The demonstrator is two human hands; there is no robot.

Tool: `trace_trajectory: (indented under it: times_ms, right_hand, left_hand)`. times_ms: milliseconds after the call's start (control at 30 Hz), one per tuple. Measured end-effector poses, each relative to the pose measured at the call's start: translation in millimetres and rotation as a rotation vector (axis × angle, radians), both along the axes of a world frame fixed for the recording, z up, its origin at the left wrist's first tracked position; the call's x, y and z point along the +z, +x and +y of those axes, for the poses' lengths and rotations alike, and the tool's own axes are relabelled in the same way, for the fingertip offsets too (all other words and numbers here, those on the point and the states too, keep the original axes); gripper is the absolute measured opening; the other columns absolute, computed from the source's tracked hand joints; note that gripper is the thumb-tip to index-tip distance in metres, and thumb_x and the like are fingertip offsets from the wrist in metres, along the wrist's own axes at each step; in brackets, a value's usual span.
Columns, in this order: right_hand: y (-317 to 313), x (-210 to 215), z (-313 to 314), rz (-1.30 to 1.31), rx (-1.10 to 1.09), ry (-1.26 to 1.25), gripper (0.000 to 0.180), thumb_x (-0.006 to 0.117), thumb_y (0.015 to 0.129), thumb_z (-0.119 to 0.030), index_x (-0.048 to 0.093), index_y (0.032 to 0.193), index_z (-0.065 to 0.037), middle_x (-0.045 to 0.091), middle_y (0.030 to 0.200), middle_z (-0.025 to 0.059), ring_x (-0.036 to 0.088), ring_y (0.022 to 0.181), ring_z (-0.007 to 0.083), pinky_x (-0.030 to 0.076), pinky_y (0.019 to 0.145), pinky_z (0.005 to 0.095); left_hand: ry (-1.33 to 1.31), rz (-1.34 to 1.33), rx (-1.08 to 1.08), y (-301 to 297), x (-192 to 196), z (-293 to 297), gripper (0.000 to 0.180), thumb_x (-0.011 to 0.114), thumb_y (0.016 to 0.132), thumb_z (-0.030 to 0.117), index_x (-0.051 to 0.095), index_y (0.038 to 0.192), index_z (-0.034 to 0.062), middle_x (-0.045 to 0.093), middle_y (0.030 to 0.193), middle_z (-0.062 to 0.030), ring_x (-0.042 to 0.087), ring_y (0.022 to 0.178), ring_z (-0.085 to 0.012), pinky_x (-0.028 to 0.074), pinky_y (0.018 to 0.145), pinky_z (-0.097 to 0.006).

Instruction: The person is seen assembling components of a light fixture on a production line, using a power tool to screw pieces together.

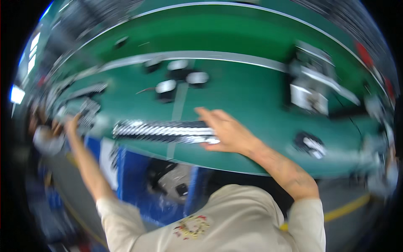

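One long blk-and-silver textured strip (161,131) over green counter (247,90), nr front edge, pinched at R end in grip of R hand (224,131), thumb on near side. Far L: L hand (73,122) by blurred silver pieces (89,111); can't tell whether spread or pinching. Beyond strip: blurred blk pieces (166,93) w/ white tops.

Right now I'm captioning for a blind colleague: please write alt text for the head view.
A right hand grips one end of a long, shiny dark strip over a green table. The left hand is far left, near blurred grey parts; dark, white-topped pieces sit beyond the strip.
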State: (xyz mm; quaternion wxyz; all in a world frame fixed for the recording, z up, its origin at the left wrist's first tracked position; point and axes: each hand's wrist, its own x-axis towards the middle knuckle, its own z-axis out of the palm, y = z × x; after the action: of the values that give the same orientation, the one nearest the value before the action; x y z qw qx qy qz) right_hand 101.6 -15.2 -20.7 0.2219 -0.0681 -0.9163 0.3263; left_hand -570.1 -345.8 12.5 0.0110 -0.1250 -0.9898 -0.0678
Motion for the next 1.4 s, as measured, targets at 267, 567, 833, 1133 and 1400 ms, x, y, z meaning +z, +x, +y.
trace_trajectory:
  times_ms: [267, 567, 833, 1133, 1400]
  right_hand:
    - [95.8, 14.6, 15.6, -0.018, -0.082, 0.103, 0.094, 0.078, 0.072, -0.027, 0.031, 0.145, 0.008, 0.062, 0.094, 0.0193, 0.058, 0.098, 0.0338, 0.049, 0.088, 0.0406]
    - [151.7, 24.3, 20.8, 0.112, -0.16, 0.084, 0.093, 0.08, 0.072, -0.024, 0.032, 0.144, 0.009, 0.058, 0.123, 0.0248, 0.055, 0.118, 0.0379, 0.047, 0.098, 0.0432]
    - [336.6, 88.5, -64.9, 0.516, -0.352, 0.17, 0.062, 0.077, 0.08, -0.019, 0.054, 0.132, 0.003, 0.068, 0.119, 0.0158, 0.071, 0.085, 0.0247, 0.058, 0.071, 0.0332]
    - [478.8, 74.7, 5.6, 0.703, -1.168, -0.182, 0.052, 0.073, 0.083, -0.008, 0.051, 0.128, 0.003, 0.067, 0.109, 0.0138, 0.066, 0.099, 0.0204, 0.052, 0.087, 0.0318]
    - [472.0, 27.9, 64.5, 0.049, -0.844, -0.283, 0.084, 0.088, 0.07, -0.029, 0.047, 0.139, -0.005, 0.058, 0.133, 0.0118, 0.054, 0.124, 0.0242, 0.043, 0.102, 0.0395]
  left_hand:
    - [0.361, -0.046, -1.257, 407.3, 100.1, 155.3, 0.084, 0.07, 0.067, 0.005, 0.042, 0.146, 0.0005, 0.047, 0.149, -0.0144, 0.044, 0.136, -0.0295, 0.031, 0.114, -0.041]
    - [-0.009, -0.227, -1.62, 592.2, 45.7, 268.3, 0.118, 0.092, 0.045, 0.022, 0.038, 0.149, 0.0054, 0.044, 0.148, -0.0184, 0.037, 0.139, -0.0379, 0.031, 0.114, -0.047]
    - [0.028, -0.282, -1.682, 627.5, 36.0, 287.7, 0.099, 0.088, 0.044, 0.015, 0.052, 0.136, 0.002, 0.054, 0.136, -0.0171, 0.049, 0.124, -0.0366, 0.039, 0.105, -0.045]
    - [0.137, -0.387, -1.733, 650.1, 39.4, 302.8, 0.073, 0.08, 0.049, 0.006, 0.063, 0.119, -0.002, 0.064, 0.116, -0.0171, 0.056, 0.108, -0.0366, 0.049, 0.094, -0.042]
    - [0.213, -0.273, -1.77, 640.1, 32.8, 301.4, 0.071, 0.079, 0.055, 0.009, 0.062, 0.124, -0.0002, 0.066, 0.113, -0.0184, 0.059, 0.102, -0.0366, 0.048, 0.094, -0.043]
